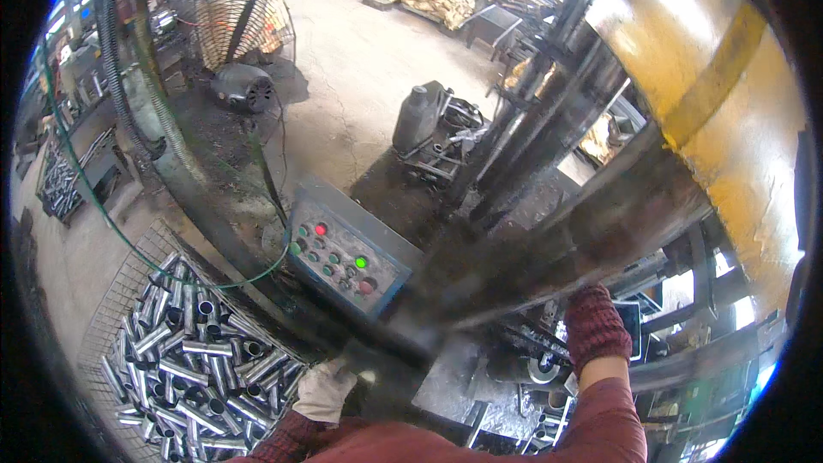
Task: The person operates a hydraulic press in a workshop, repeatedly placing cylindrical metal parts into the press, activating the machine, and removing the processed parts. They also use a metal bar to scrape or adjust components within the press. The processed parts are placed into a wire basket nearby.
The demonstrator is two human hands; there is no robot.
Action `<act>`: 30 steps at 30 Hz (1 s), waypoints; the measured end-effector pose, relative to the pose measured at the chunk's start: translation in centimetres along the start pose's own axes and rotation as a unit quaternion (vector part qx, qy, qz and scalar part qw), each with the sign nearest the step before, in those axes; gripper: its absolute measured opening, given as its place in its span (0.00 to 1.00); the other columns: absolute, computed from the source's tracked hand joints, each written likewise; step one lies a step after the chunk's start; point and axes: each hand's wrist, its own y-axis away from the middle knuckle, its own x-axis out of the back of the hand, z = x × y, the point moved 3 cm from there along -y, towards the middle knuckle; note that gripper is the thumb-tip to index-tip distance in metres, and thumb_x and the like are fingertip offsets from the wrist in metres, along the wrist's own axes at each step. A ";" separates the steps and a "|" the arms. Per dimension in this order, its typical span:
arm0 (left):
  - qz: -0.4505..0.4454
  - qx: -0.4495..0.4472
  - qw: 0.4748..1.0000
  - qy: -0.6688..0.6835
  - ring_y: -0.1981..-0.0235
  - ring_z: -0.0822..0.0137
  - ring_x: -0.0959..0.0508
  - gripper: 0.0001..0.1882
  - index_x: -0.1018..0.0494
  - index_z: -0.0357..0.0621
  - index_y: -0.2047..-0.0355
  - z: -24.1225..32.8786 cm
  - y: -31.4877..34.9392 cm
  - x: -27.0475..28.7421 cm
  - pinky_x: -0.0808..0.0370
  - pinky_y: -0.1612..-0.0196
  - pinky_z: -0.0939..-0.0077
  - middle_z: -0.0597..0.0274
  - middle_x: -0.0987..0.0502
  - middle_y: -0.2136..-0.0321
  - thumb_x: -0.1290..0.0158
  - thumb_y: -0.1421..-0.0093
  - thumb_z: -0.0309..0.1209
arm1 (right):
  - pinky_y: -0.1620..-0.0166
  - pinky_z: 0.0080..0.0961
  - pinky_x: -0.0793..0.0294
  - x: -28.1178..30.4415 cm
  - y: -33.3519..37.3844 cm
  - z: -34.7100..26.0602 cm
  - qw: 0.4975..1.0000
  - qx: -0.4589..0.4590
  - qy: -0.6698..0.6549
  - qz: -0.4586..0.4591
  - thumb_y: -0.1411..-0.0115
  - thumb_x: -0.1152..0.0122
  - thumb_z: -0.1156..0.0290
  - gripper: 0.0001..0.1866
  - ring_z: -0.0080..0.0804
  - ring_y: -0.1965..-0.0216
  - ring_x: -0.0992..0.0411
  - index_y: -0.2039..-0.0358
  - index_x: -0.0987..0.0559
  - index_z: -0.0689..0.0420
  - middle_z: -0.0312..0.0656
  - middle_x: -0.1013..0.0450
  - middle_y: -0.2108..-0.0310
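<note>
My left hand [324, 391], in a pale work glove with a dark red knitted cuff, is at the lower middle, beside a wire basket [96, 351] of shiny metal tubes [206, 367]. Its fingertips are blurred against the dark machine edge, so whether they hold anything does not show. Covered by a dark red knitted glove, my right hand [597, 326] reaches forward into the machine [549, 270] at the right. The fingers there are hidden under the machine's thick dark beam. A ring-shaped metal part [543, 369] lies just left of my right wrist.
A control box [351, 249] with lit red and green buttons stands between the machine's posts. Beyond it are a caged floor fan [233, 21] and a dark jerrycan [417, 118]. A green hose [103, 214] hangs across the left. A yellow machine part [729, 120] looms at the upper right.
</note>
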 end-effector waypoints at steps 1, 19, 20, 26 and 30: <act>-0.009 -0.004 1.000 -0.026 0.55 0.43 0.12 0.25 0.15 0.44 0.45 -0.3 -0.1 -0.2 0.17 0.52 0.56 0.39 0.13 0.59 0.37 0.35 0.47 | 0.51 0.48 0.14 0.0 0.2 -0.1 1.000 0.006 -0.002 0.000 0.38 0.35 0.65 0.11 0.52 0.52 0.15 0.60 0.10 0.55 0.50 0.14 0.56; 0.001 -0.065 0.997 -0.052 0.55 0.45 0.12 0.24 0.16 0.43 0.44 -1.6 0.3 1.0 0.17 0.49 0.58 0.42 0.12 0.56 0.35 0.33 0.45 | 0.54 0.49 0.14 -0.7 6.6 -0.2 0.998 0.062 -0.025 0.014 0.38 0.37 0.71 0.08 0.56 0.56 0.15 0.65 0.12 0.58 0.55 0.15 0.61; 0.029 -0.068 0.996 -0.056 0.56 0.44 0.12 0.22 0.15 0.42 0.47 -1.6 0.2 0.9 0.17 0.52 0.57 0.42 0.12 0.58 0.35 0.34 0.44 | 0.54 0.49 0.14 -0.8 7.3 -0.1 0.997 0.068 -0.040 -0.005 0.39 0.37 0.71 0.08 0.56 0.57 0.15 0.65 0.12 0.58 0.55 0.15 0.61; 0.049 -0.009 0.998 -0.038 0.53 0.43 0.13 0.23 0.14 0.44 0.48 -3.0 0.2 -1.0 0.17 0.48 0.53 0.39 0.13 0.56 0.35 0.38 0.43 | 0.51 0.49 0.14 -2.1 9.6 -1.2 0.999 -0.013 -0.034 0.008 0.39 0.35 0.68 0.11 0.57 0.52 0.15 0.62 0.11 0.60 0.58 0.15 0.58; 0.032 -0.033 0.999 -0.020 0.51 0.40 0.14 0.23 0.15 0.40 0.47 -2.0 -0.3 -1.8 0.18 0.47 0.52 0.38 0.13 0.53 0.38 0.36 0.42 | 0.53 0.48 0.12 -3.3 7.7 -1.6 0.998 -0.055 -0.013 0.010 0.41 0.31 0.67 0.12 0.51 0.51 0.13 0.59 0.08 0.56 0.49 0.12 0.56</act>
